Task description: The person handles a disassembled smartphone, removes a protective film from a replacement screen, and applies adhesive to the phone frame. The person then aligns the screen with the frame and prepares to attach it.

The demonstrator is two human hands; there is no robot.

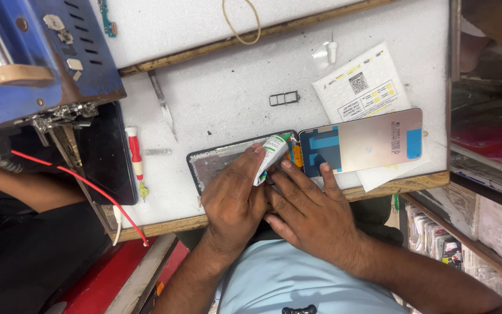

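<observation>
My left hand (233, 197) grips a small white and green tube (269, 154), whose tip points at the right end of an opened dark phone body (216, 160) lying on the white foam work surface (228, 87). My right hand (312, 215) lies beside it with its fingers spread. Its index fingertip is next to the tube, and another fingertip rests on the lower edge of a pinkish phone back cover (373, 139). The cover lies inner side up, just right of the phone body. My hands hide much of the phone body.
A printed paper sleeve (361, 87) lies under the cover. A card tray (284, 99), tweezers (162, 104), a red-and-white screwdriver (135, 154), a rubber band (241, 23) and a black screen (106, 151) lie around. A blue machine (36, 52) stands top left. Another person's arm (24, 186) is at left.
</observation>
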